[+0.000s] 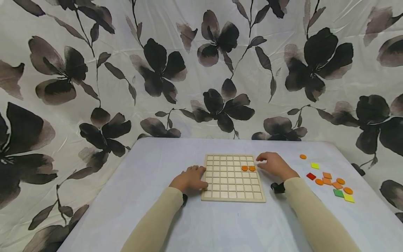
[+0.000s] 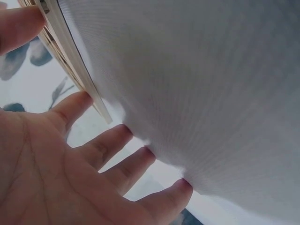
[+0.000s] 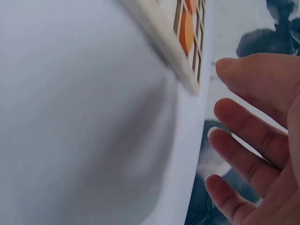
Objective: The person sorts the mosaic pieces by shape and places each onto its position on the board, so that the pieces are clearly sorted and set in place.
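Observation:
A pale wooden grid board (image 1: 233, 196) lies flat on the table, with two orange discs (image 1: 244, 168) side by side in cells near its right edge. At the board's left edge rests my left hand (image 1: 190, 180); its thumb and index finger touch the rim, and the other fingers spread on the cloth in the left wrist view. Just off the board's right edge hovers my right hand (image 1: 277, 166). Its fingers (image 3: 234, 161) are loosely bent with nothing between them. The right wrist view shows the board's edge (image 3: 164, 42) apart from the fingertips.
Loose pieces lie at the table's right: orange discs (image 1: 347, 190), orange squares (image 1: 327, 175), yellow squares (image 1: 349, 198), a red square (image 1: 311, 176) and a green one (image 1: 338, 193). A white cloth covers the table (image 1: 151, 161). Behind hangs a floral curtain (image 1: 195, 80).

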Demonstrator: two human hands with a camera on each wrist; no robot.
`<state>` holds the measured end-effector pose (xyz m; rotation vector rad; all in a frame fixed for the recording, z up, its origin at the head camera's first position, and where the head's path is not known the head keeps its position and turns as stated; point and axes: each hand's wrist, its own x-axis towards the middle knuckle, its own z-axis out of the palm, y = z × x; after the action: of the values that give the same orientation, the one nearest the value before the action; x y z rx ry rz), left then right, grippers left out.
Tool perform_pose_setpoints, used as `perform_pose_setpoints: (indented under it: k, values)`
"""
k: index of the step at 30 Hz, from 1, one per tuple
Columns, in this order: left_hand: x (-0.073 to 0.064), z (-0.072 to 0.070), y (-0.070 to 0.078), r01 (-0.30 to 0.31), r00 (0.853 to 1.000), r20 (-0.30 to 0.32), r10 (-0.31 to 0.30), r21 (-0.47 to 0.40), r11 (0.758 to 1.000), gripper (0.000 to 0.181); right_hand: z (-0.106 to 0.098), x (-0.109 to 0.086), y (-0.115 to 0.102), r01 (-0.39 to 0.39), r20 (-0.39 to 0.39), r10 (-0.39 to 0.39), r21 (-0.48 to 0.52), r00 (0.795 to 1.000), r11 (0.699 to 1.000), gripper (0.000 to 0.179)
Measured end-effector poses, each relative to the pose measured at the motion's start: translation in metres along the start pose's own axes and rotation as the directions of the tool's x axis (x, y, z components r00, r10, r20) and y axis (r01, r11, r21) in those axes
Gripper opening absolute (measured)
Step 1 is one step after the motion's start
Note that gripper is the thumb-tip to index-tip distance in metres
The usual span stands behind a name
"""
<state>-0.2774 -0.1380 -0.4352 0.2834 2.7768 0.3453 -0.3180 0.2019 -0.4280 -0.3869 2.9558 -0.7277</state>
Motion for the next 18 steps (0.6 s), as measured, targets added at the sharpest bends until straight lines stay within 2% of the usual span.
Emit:
perform_pose_setpoints:
  k: [8,15,18]
  values:
    - [-0.004,0.000,0.000,0.002,1.000,0.001,-0.002,-0.013,1.000,0.078,-0.011,-0.001,0.027,-0.026,-0.026,0.027,0.034,0.999,0.999,0.031]
    - [-0.005,0.000,0.002,-0.002,1.000,-0.013,0.002,-0.012,1.000,0.077,-0.024,-0.005,0.043,-0.013,-0.078,0.015,0.019,0.997,1.000,0.032]
    - [-0.005,0.000,0.002,0.002,1.000,-0.013,-0.002,-0.011,1.000,0.077,-0.026,-0.006,0.050,-0.033,-0.094,0.034,0.019,0.995,0.999,0.033]
